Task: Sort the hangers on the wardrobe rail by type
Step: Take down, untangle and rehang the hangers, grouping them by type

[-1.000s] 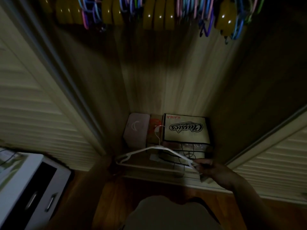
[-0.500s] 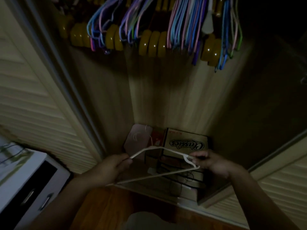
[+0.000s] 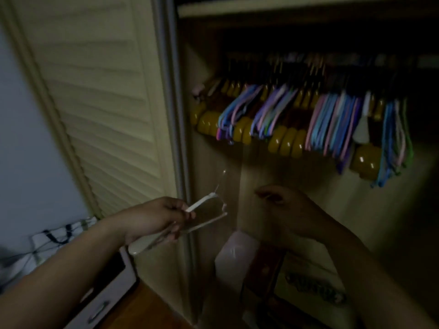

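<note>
My left hand (image 3: 156, 218) grips a white hanger (image 3: 202, 203) by one arm, holding it at the wardrobe's left door post with its thin metal hook pointing up. My right hand (image 3: 282, 205) hovers inside the wardrobe to the right of the hanger, apart from it, fingers loosely bent and holding nothing. Above, the dark wardrobe rail (image 3: 332, 60) carries mixed hangers: chunky yellow wooden hangers (image 3: 287, 141) alternate with bunches of thin pastel plastic hangers (image 3: 332, 124). One white hanger (image 3: 362, 129) hangs among them toward the right.
A louvred wardrobe door (image 3: 95, 96) stands on the left. A shelf (image 3: 285, 8) runs above the rail. On the wardrobe floor sit a pale box (image 3: 235, 257) and a printed cardboard box (image 3: 313, 286). A white drawer unit (image 3: 104, 293) stands at lower left.
The view swung up from the wardrobe floor to the rail. My right hand let go of the white hanger; my left hand now holds it alone and has raised it.
</note>
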`<state>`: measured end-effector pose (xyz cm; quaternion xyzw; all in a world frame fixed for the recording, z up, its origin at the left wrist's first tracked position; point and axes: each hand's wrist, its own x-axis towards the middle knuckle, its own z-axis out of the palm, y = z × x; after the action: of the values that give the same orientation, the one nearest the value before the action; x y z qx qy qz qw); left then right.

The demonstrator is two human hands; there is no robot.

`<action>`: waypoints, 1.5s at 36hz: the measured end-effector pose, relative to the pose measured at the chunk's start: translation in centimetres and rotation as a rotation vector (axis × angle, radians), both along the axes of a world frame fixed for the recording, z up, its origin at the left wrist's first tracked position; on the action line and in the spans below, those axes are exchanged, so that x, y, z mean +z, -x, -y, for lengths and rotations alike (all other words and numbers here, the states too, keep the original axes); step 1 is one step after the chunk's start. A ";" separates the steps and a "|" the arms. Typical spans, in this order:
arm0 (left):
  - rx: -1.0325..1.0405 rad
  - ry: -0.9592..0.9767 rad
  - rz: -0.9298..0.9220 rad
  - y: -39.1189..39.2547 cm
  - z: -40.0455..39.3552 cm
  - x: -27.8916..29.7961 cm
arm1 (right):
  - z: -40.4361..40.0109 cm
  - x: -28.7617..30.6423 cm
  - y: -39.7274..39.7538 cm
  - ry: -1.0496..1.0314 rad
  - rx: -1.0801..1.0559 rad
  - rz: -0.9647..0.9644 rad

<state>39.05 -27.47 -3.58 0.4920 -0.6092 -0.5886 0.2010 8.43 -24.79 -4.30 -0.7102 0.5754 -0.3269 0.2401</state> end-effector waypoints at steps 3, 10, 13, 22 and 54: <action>0.017 0.046 -0.025 -0.9 1.7 3.5 | 1.2 6.7 -2.8 0.161 0.035 -0.119; -0.076 0.100 -0.060 -4.4 5.9 9.7 | 6.9 17.0 -8.2 0.313 -0.106 -0.396; -0.150 0.087 -0.089 -5.3 7.3 11.0 | 10.9 17.3 -10.5 0.292 -0.154 -0.538; -0.229 0.194 0.136 -6.2 10.4 12.9 | 19.1 16.0 -15.7 0.291 -0.181 -0.681; -0.212 0.186 0.041 -8.9 14.2 14.1 | 28.6 17.4 -15.9 0.424 -0.279 -1.466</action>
<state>47.91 -41.69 10.54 0.4160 -0.7136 -0.5374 0.1699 24.28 -53.42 13.14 -0.6969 0.5964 0.0963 -0.3865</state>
